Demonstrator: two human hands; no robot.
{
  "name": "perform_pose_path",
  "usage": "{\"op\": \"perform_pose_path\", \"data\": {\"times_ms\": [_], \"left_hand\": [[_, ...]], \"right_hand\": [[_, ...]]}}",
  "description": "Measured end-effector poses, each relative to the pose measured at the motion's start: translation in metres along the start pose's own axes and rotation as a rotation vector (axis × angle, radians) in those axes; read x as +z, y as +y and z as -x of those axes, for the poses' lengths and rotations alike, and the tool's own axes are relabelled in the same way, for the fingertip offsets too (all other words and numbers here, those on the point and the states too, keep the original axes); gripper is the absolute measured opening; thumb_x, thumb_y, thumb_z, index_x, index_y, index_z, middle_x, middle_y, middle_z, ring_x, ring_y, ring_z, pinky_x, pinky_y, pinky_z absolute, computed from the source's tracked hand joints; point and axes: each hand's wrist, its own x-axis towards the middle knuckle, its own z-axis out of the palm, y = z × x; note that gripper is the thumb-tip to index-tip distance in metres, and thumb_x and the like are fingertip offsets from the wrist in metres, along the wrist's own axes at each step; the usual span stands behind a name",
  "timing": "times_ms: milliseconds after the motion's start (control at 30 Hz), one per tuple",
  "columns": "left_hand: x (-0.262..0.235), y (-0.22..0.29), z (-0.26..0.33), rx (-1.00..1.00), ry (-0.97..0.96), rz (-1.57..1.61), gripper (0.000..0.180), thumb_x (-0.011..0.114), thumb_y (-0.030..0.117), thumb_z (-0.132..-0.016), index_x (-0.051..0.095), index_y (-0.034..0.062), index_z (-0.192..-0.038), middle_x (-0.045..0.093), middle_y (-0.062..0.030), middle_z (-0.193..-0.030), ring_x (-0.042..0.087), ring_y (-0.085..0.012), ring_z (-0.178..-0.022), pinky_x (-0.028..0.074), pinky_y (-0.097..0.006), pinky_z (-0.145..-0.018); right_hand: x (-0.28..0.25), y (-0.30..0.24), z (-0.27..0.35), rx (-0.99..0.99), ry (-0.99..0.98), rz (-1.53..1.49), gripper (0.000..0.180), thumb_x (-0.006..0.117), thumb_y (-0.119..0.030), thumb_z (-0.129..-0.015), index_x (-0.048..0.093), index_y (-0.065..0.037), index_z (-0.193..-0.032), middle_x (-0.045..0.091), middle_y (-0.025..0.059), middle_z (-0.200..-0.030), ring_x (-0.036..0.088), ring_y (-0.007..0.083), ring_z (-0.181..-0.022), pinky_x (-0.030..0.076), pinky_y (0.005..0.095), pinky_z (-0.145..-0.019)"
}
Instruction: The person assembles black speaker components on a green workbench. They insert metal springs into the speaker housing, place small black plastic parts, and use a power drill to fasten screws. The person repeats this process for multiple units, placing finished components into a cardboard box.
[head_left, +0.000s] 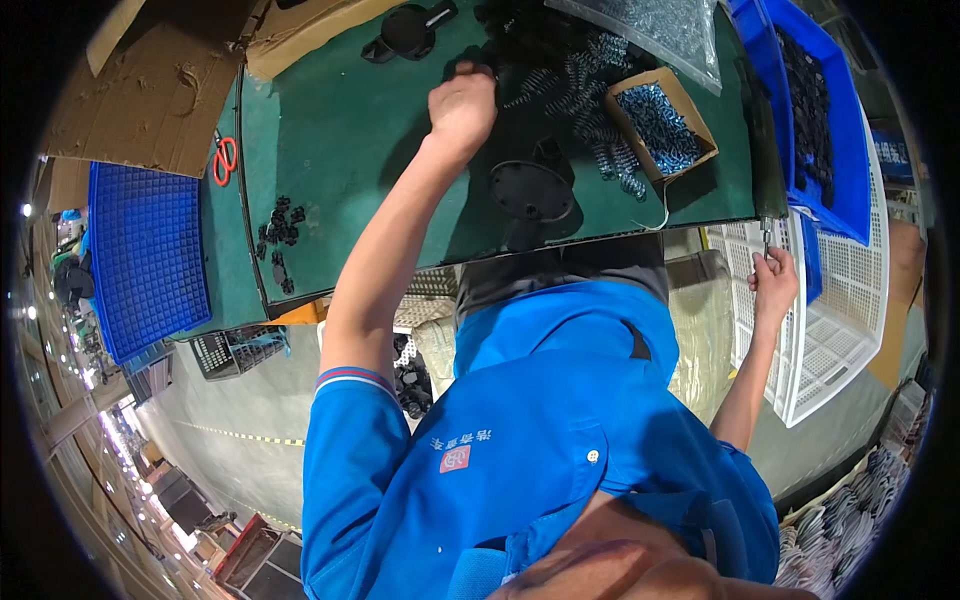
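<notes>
My left hand [463, 105] reaches over the green table, its fingers curled at the edge of a heap of black parts [510, 30]. What those fingers hold, if anything, is hidden. At the table's right front corner, my right hand [775, 285] is raised with bent fingers just below a small metal fitting [768, 228]. Something too small to make out may be between its fingertips. Between my arms, near the front edge, lies a black part with an oval plate [532, 190]. Dark coil springs [605, 140] lie to its right, beside an open cardboard box of small screws [658, 125].
A clear plastic bag of metal pieces [660, 35] lies at the back. Another black part [405, 32] sits at the far left, and red-handled scissors [224, 160] and small black pieces [280, 225] at the left. Blue bins [150, 260] and white crates [835, 330] flank the table.
</notes>
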Motion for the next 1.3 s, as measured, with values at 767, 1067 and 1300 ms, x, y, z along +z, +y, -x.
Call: {"op": "perform_pose_path", "data": {"times_ms": [767,1067,1300], "left_hand": [[-0.035,0.017,0.03,0.049,0.056,0.691,0.039,0.069,0.022,-0.079,0.066,0.0031,-0.113,0.068,-0.0163,-0.104,0.065,-0.0381,-0.097,0.052,-0.044,-0.085],[0.01,0.001,-0.029,0.027,0.153,0.299,0.034,0.071,0.013,-0.08,0.063,0.0073,-0.112,0.06,-0.0174,-0.109,0.063,-0.0397,-0.095,0.051,-0.046,-0.08],[-0.032,0.01,0.027,0.134,0.099,1.174,0.029,0.077,0.003,-0.072,0.07,0.0043,-0.1,0.059,-0.0067,-0.097,0.062,-0.0186,-0.083,0.051,-0.03,-0.077]], "right_hand": [[-0.001,-0.018,0.011,-0.169,0.097,0.316,0.024,0.07,-0.012,-0.087,0.064,-0.001,-0.108,0.066,0.007,-0.074,0.059,0.0103,-0.057,0.047,0.0266,-0.054],[-0.015,-0.004,-0.002,-0.213,0.13,0.311,0.03,0.071,-0.016,-0.089,0.065,0.002,-0.111,0.069,0.0057,-0.088,0.063,0.0121,-0.078,0.049,0.0234,-0.071],[0.027,-0.115,0.029,-0.316,0.081,-0.356,0.024,0.068,-0.006,-0.09,0.067,0.001,-0.113,0.067,0.0066,-0.097,0.064,0.0108,-0.081,0.055,0.0241,-0.074]]}}
